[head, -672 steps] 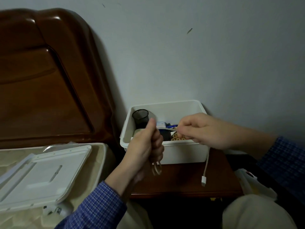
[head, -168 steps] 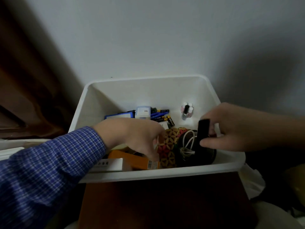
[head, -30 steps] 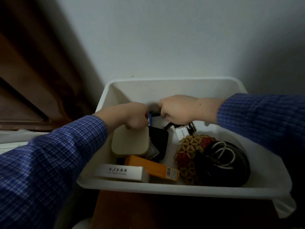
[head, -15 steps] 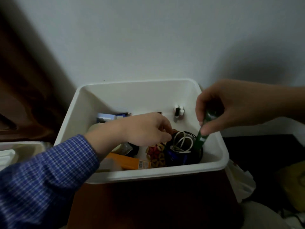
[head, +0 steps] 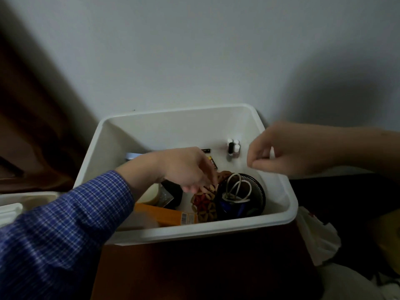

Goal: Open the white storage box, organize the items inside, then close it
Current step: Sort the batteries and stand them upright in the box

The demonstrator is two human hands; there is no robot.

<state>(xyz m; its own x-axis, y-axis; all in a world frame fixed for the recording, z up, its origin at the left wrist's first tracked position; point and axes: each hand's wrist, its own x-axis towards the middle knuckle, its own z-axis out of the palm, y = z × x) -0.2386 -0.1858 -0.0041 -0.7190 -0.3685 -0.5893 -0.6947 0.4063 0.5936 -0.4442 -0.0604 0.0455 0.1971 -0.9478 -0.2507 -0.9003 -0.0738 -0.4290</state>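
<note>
Between the 2 hands stands the white storage box (head: 279, 211), lid off, on a dark brown bench (head: 205, 267) against a pale wall (head: 194, 50). The left hand (head: 186, 169) reaches down into the box from the near left, its fingers loosely bent and hanging over the patterned wooden coaster (head: 204, 207); whether they touch it cannot be told, and they grip nothing that shows. The right hand (head: 279, 148) hovers over the box's right rim, thumb and forefinger drawn close together with nothing visible between them.

Just below the left hand's fingertips, a black mesh cup (head: 255, 195) stands with a coiled white cable (head: 237, 188) inside. Under the left wrist lie an orange carton (head: 166, 215) and a round cream case (head: 151, 193), beside a black pouch (head: 175, 193). Between the hands, toward the far wall of the box, stand small white-capped bottles (head: 232, 147); loose batteries (head: 211, 160) lie just beyond the left hand's knuckles. A blue checked sleeve (head: 65, 224) covers the left forearm. Below the right hand, off the bench, sits a crumpled white bag (head: 313, 237).
</note>
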